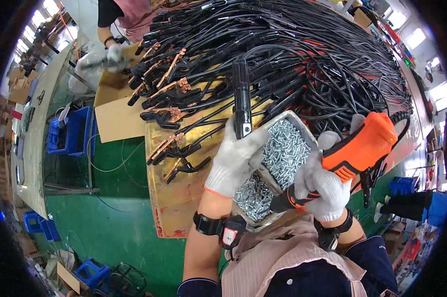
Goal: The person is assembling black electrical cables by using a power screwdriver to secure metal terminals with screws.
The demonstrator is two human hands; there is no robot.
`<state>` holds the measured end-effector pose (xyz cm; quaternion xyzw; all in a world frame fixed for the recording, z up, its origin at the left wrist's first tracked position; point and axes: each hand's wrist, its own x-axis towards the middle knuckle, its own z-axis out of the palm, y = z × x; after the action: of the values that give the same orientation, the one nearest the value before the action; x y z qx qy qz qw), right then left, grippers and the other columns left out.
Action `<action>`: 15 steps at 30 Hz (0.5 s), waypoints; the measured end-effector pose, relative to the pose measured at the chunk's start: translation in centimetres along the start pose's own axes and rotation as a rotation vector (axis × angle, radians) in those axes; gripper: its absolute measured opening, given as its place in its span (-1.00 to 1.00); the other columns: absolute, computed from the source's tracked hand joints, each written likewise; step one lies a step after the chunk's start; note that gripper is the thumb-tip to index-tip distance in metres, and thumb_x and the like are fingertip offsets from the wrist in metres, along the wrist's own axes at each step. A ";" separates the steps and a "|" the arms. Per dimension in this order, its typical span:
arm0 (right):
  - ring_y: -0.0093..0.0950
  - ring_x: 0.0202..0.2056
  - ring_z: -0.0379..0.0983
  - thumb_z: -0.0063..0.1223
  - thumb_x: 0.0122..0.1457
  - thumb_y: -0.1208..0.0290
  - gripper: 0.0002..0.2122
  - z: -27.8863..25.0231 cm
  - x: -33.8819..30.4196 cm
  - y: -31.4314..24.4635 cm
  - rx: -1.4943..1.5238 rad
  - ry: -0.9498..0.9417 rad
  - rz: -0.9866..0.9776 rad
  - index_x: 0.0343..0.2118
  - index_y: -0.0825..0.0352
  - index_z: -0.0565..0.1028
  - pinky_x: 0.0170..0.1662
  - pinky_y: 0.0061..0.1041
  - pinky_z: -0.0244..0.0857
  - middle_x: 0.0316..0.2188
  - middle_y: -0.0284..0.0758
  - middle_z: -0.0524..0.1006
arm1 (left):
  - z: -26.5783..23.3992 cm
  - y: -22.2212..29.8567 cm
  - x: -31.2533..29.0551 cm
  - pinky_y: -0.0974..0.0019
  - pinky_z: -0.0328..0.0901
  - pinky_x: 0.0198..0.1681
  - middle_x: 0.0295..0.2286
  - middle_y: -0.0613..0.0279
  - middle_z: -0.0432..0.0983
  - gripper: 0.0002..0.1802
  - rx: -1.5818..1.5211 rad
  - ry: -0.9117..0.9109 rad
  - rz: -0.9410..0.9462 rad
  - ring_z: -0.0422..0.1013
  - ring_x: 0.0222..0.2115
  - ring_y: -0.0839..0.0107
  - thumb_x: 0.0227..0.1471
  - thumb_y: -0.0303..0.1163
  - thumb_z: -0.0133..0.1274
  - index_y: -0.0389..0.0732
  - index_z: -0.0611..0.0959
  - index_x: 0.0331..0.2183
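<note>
My left hand (pixel 236 161), in a white knit glove, is closed round the lower end of a black plastic handle (pixel 241 96). The handle stands upright in the view, and a small bright metal spot shows near its lower end. My right hand (pixel 327 185), gloved too, is wrapped round an orange and black power tool (pixel 364 146). Its narrow black end points to the lower left, over the screw tray; no bit can be made out. Between my hands sits the two-compartment tray (pixel 307 129), filled with small silvery screws (pixel 285 151).
Black cables (pixel 332 47) with handles cover the far table. Copper-jawed clamps (pixel 171 116) lie left on the yellowish tabletop (pixel 171 208). Beyond stands an open cardboard box (pixel 119 119), where another person's gloved hand (pixel 115 52) works. Blue crates (pixel 72 131) stand at left.
</note>
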<state>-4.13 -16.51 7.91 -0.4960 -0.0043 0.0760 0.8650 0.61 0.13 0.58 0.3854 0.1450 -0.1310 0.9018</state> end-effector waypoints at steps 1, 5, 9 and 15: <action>-0.39 -0.60 0.47 0.06 -0.02 0.67 -0.52 0.0 0.1 0.2 -0.002 0.003 0.004 -0.01 0.34 0.20 -0.49 -0.44 0.39 -0.58 -0.31 0.44 | 0.0 -0.1 0.0 0.52 0.06 -0.74 -0.61 0.44 0.27 -0.52 -0.006 -0.003 0.004 0.17 -0.75 0.65 0.01 -0.53 0.15 -0.17 0.29 -0.08; -0.42 -0.67 0.37 0.10 -0.01 0.62 -0.49 0.0 0.3 0.9 -0.091 0.021 0.006 0.04 0.26 0.21 -0.58 -0.46 0.33 -0.60 -0.32 0.37 | 0.2 -0.1 0.2 0.53 0.02 -0.77 -0.63 0.46 0.27 -0.60 0.010 0.016 0.000 0.15 -0.77 0.67 0.03 -0.54 0.13 -0.12 0.33 -0.14; -0.48 -0.70 0.29 0.13 -0.02 0.59 -0.45 0.9 0.5 1.3 -0.137 0.054 -0.063 0.07 0.20 0.22 -0.67 -0.50 0.27 -0.55 -0.33 0.35 | 0.1 -0.3 0.3 0.53 0.02 -0.77 -0.62 0.46 0.27 -0.59 -0.005 0.039 0.000 0.16 -0.77 0.67 0.03 -0.54 0.14 -0.14 0.32 -0.12; -0.56 -0.67 0.24 0.03 0.00 0.64 -0.38 -0.7 0.7 0.9 -0.168 -0.044 0.006 0.18 0.20 0.16 -0.67 -0.54 0.27 -0.44 -0.35 0.35 | 0.3 -0.2 0.5 0.53 0.03 -0.76 -0.61 0.44 0.30 -0.60 0.001 0.013 0.013 0.17 -0.77 0.66 0.03 -0.54 0.13 -0.14 0.33 -0.11</action>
<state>-3.54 -16.55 6.77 -0.5650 -0.0280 0.0888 0.8198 1.06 -0.26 0.51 0.3878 0.1482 -0.1227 0.9014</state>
